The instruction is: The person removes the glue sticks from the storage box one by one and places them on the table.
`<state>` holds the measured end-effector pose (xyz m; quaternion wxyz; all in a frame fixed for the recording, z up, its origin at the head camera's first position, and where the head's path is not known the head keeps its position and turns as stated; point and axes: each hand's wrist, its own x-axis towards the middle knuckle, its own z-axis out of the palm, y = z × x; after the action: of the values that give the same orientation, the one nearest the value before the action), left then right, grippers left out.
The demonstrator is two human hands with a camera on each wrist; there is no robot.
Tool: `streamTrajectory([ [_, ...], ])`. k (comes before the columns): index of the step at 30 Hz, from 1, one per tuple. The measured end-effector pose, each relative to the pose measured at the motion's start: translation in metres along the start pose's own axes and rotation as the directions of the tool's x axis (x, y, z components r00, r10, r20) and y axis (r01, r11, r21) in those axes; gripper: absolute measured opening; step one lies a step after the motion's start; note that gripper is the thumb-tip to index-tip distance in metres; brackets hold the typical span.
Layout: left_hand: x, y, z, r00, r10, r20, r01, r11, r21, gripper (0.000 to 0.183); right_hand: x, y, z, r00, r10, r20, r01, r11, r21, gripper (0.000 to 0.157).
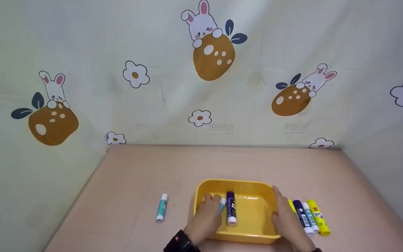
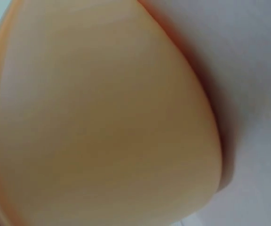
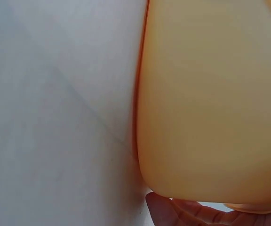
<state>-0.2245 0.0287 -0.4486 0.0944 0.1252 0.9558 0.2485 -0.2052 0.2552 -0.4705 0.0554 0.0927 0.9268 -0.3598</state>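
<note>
Resting on the tabletop [image 1: 131, 175], a yellow tray [image 1: 247, 181] is shown in the head view, flanked by both hands. The left hand [image 1: 205, 216] is lowered into its left part, with the fingers bent; a teal glue stick [image 1: 222, 205] appears to be pinched there, though much of it is hidden by the hand. Just to the right, inside the tray, a dark glue stick [image 1: 231, 207] is laid with its white end toward the near side. The tray's right side is gripped by the right hand [image 1: 288, 217]. Outside the tray, to the left, a lone teal-and-white stick [image 1: 161, 208] is set well apart. Beyond the right hand, four glue sticks [image 1: 318, 217] are lined up side by side, the nearest yellow one partly covered by that hand. A black wristband [image 1: 179, 241] is worn on the left wrist. The background is filled by a pale wall covering [image 1: 93, 45] printed with rabbits and flowers.

In the left wrist view, most of the frame is taken up by the blurred outer wall of the tray.

In the right wrist view, the tray's outer wall is seen again, with the right hand's fingers [image 3: 163, 209] placed along its lower edge in the frame.
</note>
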Motion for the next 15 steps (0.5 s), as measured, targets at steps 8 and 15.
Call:
streamTrajectory([
  [8, 0.000, 0.001, -0.010, 0.999, 0.006, 0.037, -0.002, 0.995, -0.103, 0.050, 0.000, 0.001, 0.000, 1.000, -0.012, -0.006, 0.012, 1.000, -0.003, 0.077],
  [15, -0.005, -0.002, -0.033, 0.998, 0.056, -0.017, -0.059, 0.973, -0.224, 0.044, 0.000, 0.001, 0.000, 1.000, -0.016, -0.001, 0.016, 1.000, 0.004, 0.077],
])
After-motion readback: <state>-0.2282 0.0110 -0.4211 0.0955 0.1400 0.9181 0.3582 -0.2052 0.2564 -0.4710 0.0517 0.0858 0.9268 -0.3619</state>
